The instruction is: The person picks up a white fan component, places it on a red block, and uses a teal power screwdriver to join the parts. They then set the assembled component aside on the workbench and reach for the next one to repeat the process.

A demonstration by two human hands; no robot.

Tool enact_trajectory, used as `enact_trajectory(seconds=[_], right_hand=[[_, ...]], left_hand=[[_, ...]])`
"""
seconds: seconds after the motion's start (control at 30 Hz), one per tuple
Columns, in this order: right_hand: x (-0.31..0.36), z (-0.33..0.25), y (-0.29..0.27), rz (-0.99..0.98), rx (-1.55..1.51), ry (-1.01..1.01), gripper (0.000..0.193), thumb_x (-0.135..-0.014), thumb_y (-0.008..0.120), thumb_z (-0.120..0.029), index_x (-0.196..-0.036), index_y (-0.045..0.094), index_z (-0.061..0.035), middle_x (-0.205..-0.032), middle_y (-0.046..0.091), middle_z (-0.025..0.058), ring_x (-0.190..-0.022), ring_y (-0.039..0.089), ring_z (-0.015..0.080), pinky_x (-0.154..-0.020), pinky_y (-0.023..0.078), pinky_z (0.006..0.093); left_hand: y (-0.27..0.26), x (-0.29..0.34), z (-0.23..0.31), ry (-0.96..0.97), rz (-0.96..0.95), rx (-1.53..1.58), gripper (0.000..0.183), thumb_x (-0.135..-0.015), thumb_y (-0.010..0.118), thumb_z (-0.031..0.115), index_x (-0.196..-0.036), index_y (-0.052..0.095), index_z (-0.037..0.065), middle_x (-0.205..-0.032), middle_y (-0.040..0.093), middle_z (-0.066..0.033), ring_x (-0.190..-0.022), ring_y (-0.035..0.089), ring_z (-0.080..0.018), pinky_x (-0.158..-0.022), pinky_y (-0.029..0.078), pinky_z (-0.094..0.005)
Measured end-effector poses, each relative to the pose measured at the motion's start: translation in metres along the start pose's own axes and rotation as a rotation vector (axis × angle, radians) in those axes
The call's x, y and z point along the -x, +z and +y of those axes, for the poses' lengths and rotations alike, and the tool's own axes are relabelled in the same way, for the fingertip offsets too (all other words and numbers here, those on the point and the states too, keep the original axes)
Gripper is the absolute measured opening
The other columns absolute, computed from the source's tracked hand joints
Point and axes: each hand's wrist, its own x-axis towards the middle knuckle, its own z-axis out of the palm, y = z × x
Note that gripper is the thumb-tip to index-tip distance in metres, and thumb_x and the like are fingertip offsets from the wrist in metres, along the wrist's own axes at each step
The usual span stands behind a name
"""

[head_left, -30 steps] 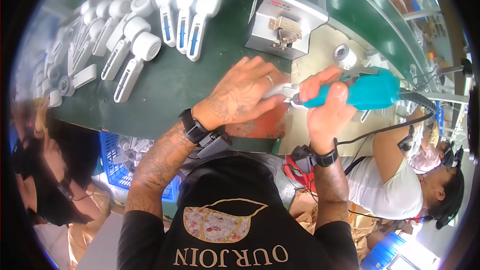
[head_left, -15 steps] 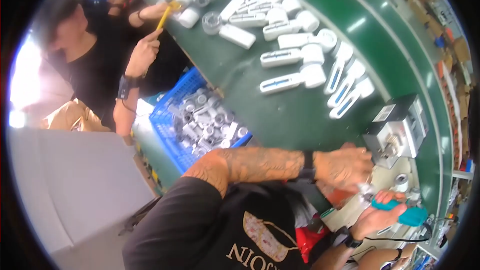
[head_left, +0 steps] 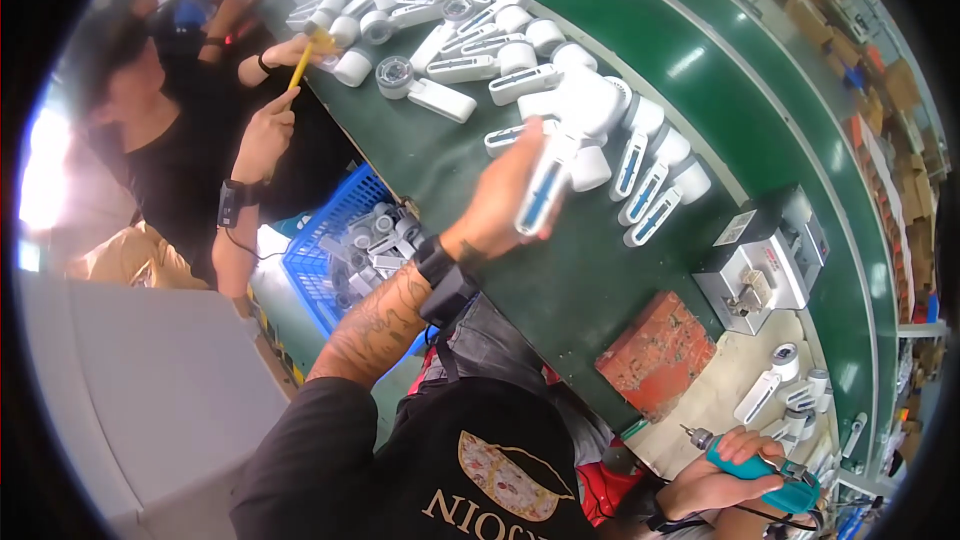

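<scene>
Head view: the left hand (head_left: 500, 195) has swung from the red block (head_left: 657, 355) to its upper left, arm outstretched, grip wrapped around a white shower head (head_left: 563, 152). Below the block, the right hand (head_left: 722, 472) clasps a teal screwdriver (head_left: 795, 495); a grey machine (head_left: 765, 275) stands at the block's upper right.

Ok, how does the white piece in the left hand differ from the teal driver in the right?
Colour: the white piece is white with a blue strip; the driver is mainly teal.
Shape: the white piece ends in a wide head, the driver in a thin bit.
Pose: the white piece's head points toward the picture's upper right, the driver's bit toward its upper left.
Shared: both are held in one hand.
</scene>
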Motion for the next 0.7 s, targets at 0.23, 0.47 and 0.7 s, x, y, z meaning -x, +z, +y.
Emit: enact_trajectory(seconds=[0.23, 0.47, 0.7], right_hand=[[0.004, 0.005, 0.000, 0.047, 0.037, -0.004, 0.052, -0.102, 0.044, -0.057, -0.102, 0.054, -0.0063, -0.066, 0.038, -0.0009, -0.058, 0.034, 0.0101, -0.056, 0.029, 0.0253], [0.007, 0.013, -0.007, 0.012, 0.083, 0.014, 0.051, -0.101, 0.046, -0.057, -0.105, 0.051, -0.0055, -0.067, 0.039, 0.0003, -0.057, 0.036, 0.0106, -0.056, 0.030, 0.0259], [0.031, 0.002, -0.028, 0.341, 0.231, -0.031, 0.061, -0.096, 0.052, -0.062, -0.104, 0.050, -0.0015, -0.068, 0.047, 0.0032, -0.060, 0.045, 0.0144, -0.058, 0.036, 0.0251]], left_hand=[[-0.032, -0.021, 0.026, 0.202, 0.316, 0.170, 0.058, -0.101, 0.046, 0.058, -0.097, 0.061, 0.002, -0.059, 0.050, -0.0016, -0.041, 0.044, -0.0111, -0.036, 0.030, -0.0236], [-0.120, -0.083, 0.078, 0.571, 0.381, 0.356, 0.034, -0.104, 0.052, 0.035, -0.119, 0.052, 0.004, -0.111, 0.059, -0.0110, -0.094, 0.059, -0.0259, -0.077, 0.055, -0.0325], [0.006, -0.066, 0.008, 0.204, 0.072, -0.197, 0.055, -0.104, 0.051, 0.035, -0.140, 0.040, -0.006, -0.114, 0.064, -0.0199, -0.085, 0.066, -0.0245, -0.082, 0.054, -0.0368]])
